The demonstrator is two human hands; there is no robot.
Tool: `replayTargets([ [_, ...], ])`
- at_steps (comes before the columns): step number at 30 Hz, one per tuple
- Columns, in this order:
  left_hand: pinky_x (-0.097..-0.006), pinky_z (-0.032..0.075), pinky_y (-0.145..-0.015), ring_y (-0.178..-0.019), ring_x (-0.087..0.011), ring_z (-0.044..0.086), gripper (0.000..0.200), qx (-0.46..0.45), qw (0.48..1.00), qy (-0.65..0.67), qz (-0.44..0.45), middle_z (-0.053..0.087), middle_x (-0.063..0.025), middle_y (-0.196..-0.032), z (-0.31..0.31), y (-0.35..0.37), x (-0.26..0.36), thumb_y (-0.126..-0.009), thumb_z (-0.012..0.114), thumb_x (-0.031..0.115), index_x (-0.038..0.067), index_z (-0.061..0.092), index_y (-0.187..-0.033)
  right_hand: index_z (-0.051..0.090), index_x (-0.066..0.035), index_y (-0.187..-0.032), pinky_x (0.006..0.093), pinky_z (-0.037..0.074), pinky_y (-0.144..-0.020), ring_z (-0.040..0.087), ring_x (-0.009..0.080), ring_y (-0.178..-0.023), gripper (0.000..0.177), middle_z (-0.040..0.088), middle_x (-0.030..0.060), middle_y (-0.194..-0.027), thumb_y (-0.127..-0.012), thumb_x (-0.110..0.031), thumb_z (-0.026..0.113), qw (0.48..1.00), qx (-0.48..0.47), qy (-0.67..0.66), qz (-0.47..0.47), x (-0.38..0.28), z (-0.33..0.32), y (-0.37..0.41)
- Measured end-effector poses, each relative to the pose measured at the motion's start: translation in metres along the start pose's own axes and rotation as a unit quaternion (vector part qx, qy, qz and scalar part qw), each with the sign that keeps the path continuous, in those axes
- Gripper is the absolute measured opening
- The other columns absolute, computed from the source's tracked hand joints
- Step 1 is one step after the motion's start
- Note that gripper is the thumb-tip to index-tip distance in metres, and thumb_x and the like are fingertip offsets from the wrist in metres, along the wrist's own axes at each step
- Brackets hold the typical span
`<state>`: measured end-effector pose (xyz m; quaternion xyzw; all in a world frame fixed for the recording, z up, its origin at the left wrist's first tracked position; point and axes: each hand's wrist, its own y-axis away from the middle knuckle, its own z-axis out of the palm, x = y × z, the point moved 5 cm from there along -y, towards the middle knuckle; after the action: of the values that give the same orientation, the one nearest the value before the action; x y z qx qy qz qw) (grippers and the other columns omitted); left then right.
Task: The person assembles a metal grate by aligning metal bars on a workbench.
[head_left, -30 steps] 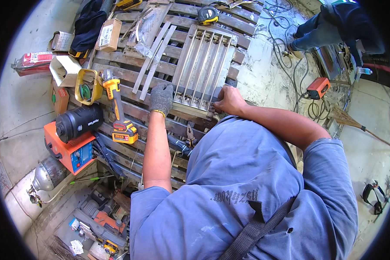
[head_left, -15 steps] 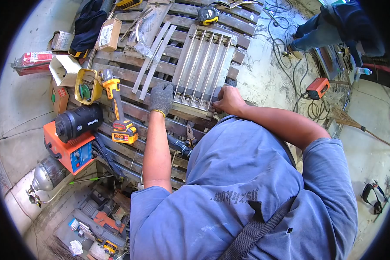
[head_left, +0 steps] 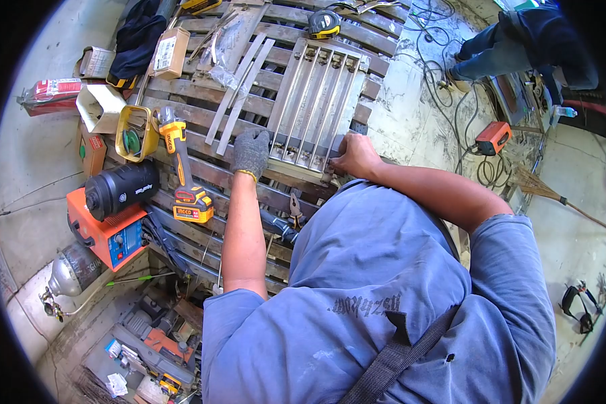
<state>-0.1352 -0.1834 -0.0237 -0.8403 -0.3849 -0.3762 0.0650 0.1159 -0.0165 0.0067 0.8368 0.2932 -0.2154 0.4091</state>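
A flat metal grate (head_left: 311,101) with several parallel bars lies on the slatted metal worktop in front of me. At its lower left corner is my left hand (head_left: 251,153) in a grey knit glove, fingers curled against the edge. My bare right hand (head_left: 358,156) grips the lower right corner between thumb and fingers; some fingertips are hidden. Left of the grate lie two thin metal strips (head_left: 241,94). A yellow cordless angle grinder (head_left: 180,158) rests farther left, and pliers (head_left: 295,205) lie just below the grate.
A tape measure (head_left: 324,24) sits beyond the grate. An orange welding machine (head_left: 108,229) carries a black flask (head_left: 122,190) at left. A yellow container (head_left: 136,135) stands beside the grinder. Cables (head_left: 444,87) cross the floor at right, near another person's legs (head_left: 485,50).
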Motion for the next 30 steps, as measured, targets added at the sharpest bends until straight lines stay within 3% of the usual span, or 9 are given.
replayTargets([
  [30, -0.0489, 0.056, -0.091, -0.099, -0.0414, 0.074, 0.034, 0.0, 1.0, 0.012, 0.002, 0.078, -0.0244, -0.103, 0.0009, 0.0005, -0.0015, -0.095, 0.064, 0.027, -0.002, 0.08, -0.103, 0.079, 0.008, -0.094, 0.0437, 0.062, -0.091, 0.078, 0.0395, -0.097, 0.038, 0.077, 0.029, -0.096, -0.076, -0.024, 0.086, 1.0, -0.007, 0.017, -0.001, 0.0005, -0.0011, -0.0003],
])
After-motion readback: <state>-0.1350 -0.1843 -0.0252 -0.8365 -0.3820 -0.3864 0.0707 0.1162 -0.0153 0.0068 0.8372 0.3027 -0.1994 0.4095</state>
